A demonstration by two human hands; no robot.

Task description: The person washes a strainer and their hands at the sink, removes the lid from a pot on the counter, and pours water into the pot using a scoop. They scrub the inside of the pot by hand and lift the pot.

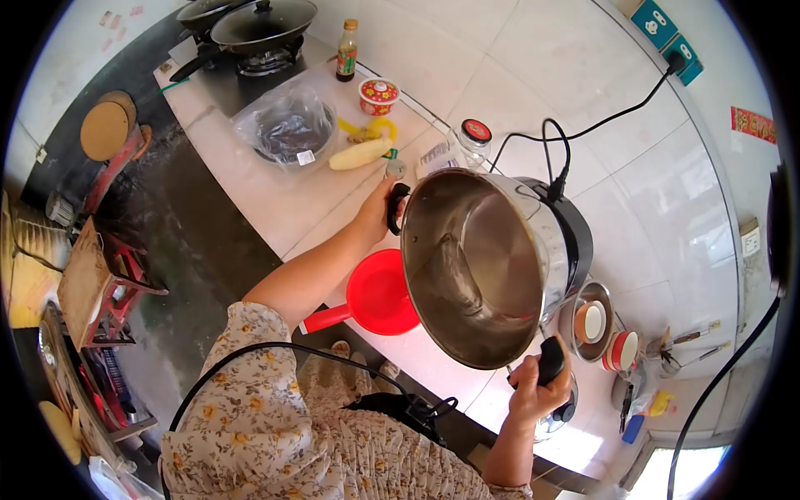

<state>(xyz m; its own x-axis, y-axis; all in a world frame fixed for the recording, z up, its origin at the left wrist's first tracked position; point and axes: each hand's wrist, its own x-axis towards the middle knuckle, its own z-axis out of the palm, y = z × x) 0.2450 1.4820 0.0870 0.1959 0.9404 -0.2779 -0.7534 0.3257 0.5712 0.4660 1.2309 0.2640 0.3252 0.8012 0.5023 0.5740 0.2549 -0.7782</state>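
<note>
A large steel pot point(500, 258) with a black base is tilted so that its open mouth faces me; a little water seems to lie along its inner wall. My left hand point(379, 208) grips the black handle on the pot's left side. Around the other black handle, at the lower right, my right hand point(540, 385) is closed. A red plastic ladle point(383, 292) lies on the counter below my left hand, partly hidden behind the pot. The pot's black base point(571, 237) has a power cable plugged into it.
On the counter point(317, 208) stand a bagged bowl point(293, 133), a peeled vegetable point(360, 154), a floral lidded pot point(379, 96), a bottle point(347, 52) and a red-lidded jar point(475, 137). A pan point(262, 29) sits on the stove. Bowls point(592, 321) stand right; a cable crosses my left arm's side.
</note>
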